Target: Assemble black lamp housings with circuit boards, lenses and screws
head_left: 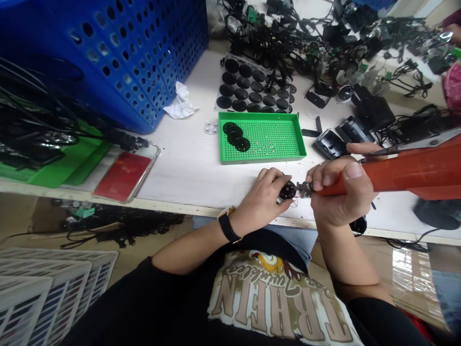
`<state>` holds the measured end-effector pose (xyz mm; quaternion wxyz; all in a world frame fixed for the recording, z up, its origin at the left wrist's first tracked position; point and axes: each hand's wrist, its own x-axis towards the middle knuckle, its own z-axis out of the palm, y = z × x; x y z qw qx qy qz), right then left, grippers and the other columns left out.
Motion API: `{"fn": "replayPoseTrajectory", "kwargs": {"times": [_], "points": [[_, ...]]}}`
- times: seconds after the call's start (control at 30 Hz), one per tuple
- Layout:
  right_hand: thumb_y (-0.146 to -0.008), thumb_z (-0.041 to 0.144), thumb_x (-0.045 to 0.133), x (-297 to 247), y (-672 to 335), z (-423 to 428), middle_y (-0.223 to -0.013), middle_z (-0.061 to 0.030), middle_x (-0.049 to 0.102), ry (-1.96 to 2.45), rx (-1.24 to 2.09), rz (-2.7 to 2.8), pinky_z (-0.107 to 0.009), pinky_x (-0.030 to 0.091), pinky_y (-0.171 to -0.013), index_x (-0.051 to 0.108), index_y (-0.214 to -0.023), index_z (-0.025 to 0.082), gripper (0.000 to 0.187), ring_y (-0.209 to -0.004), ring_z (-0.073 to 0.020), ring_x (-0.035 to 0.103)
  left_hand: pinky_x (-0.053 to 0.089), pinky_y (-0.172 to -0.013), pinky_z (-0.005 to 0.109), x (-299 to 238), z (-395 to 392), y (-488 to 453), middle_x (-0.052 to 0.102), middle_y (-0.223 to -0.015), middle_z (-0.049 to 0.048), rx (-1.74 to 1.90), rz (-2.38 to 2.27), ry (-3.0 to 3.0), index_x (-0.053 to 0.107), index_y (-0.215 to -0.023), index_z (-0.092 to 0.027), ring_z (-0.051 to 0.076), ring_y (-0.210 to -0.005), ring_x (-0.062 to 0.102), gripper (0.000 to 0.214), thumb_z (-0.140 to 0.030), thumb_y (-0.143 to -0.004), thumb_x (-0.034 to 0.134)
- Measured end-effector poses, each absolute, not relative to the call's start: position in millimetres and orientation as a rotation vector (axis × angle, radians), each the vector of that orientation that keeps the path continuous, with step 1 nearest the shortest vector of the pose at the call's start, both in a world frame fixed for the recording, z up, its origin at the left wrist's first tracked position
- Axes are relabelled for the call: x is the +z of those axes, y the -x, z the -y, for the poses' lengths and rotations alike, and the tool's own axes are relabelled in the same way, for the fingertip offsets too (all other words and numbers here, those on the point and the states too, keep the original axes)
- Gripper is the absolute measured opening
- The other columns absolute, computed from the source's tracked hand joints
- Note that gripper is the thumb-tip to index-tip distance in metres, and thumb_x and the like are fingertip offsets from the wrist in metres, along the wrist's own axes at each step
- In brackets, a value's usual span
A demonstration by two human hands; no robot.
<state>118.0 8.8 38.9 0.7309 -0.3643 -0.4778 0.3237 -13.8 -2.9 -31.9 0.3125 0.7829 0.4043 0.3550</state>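
My left hand [266, 197] grips a small round black part [287, 190] near the table's front edge, fingers curled around its rim. In my right hand [342, 187] is an orange electric screwdriver [406, 168], held nearly level with its tip pointing left at the black part. Thin wires show between the part and the tip; whether the tip touches a screw I cannot make out. Just beyond my hands lies a green perforated tray [262, 159] with several black discs [236, 136] and many tiny screws [266, 146] in it.
A blue perforated crate [144, 62] stands at the left, near a crumpled tissue [181, 102] and a phone [124, 176] in a clear case. Behind the tray lies a sheet of black ovals [255, 85]. Black housings [331, 144] and piled cables [266, 43] fill the right and back.
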Motion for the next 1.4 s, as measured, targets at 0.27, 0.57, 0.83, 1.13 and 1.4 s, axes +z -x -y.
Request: {"fn": "replayPoseTrajectory", "kwargs": {"times": [0.27, 0.57, 0.83, 1.13, 1.4], "points": [[-0.084, 0.040, 0.073, 38, -120, -9, -0.051, 0.0122, 0.045, 0.838, 0.735, 1.053, -0.027, 0.043, -0.042, 0.056, -0.090, 0.028, 0.022, -0.036, -0.0104, 0.042, 0.053, -0.103, 0.049, -34, 2, 14, 0.061, -0.119, 0.0089, 0.928, -1.057, -2.047, 0.062, -0.130, -0.022, 0.030, -0.117, 0.057, 0.044, -0.021, -0.089, 0.079], [-0.088, 0.040, 0.076, 37, -119, -10, -0.051, 0.0125, 0.050, 0.814, 0.780, 1.161, -0.027, 0.045, -0.040, 0.059, -0.094, 0.029, 0.021, -0.034, -0.0104, 0.042, 0.052, -0.100, 0.046, -31, 3, 14, 0.062, -0.118, 0.0087, 0.885, -1.084, -2.078, 0.065, -0.118, -0.021, 0.029, -0.114, 0.058, 0.030, -0.020, -0.090, 0.077], [-0.091, 0.044, 0.078, 33, -121, -8, -0.052, 0.0112, 0.052, 0.836, 0.860, 1.246, -0.028, 0.047, -0.042, 0.061, -0.096, 0.027, 0.024, -0.037, -0.0113, 0.048, 0.051, -0.095, 0.043, -35, 4, 12, 0.062, -0.113, 0.0072, 0.944, -1.085, -2.103, 0.064, -0.110, -0.022, 0.027, -0.108, 0.057, 0.026, -0.017, -0.088, 0.076], [-0.090, 0.041, 0.079, 25, -122, -13, -0.051, 0.0121, 0.052, 0.739, 0.860, 1.229, -0.026, 0.044, -0.041, 0.059, -0.099, 0.027, 0.025, -0.036, -0.0106, 0.048, 0.051, -0.095, 0.044, -38, 3, 13, 0.062, -0.110, 0.0068, 0.950, -1.092, -2.111, 0.064, -0.109, -0.021, 0.028, -0.108, 0.057, 0.026, -0.019, -0.088, 0.078], [-0.090, 0.035, 0.078, 27, -123, -12, -0.055, 0.0107, 0.054, 0.680, 0.874, 1.247, -0.025, 0.046, -0.044, 0.062, -0.091, 0.025, 0.019, -0.039, -0.0084, 0.048, 0.053, -0.094, 0.045, -40, 2, 11, 0.063, -0.106, 0.0068, 0.962, -1.098, -2.103, 0.065, -0.114, -0.020, 0.028, -0.109, 0.060, 0.031, -0.019, -0.086, 0.078]]}}
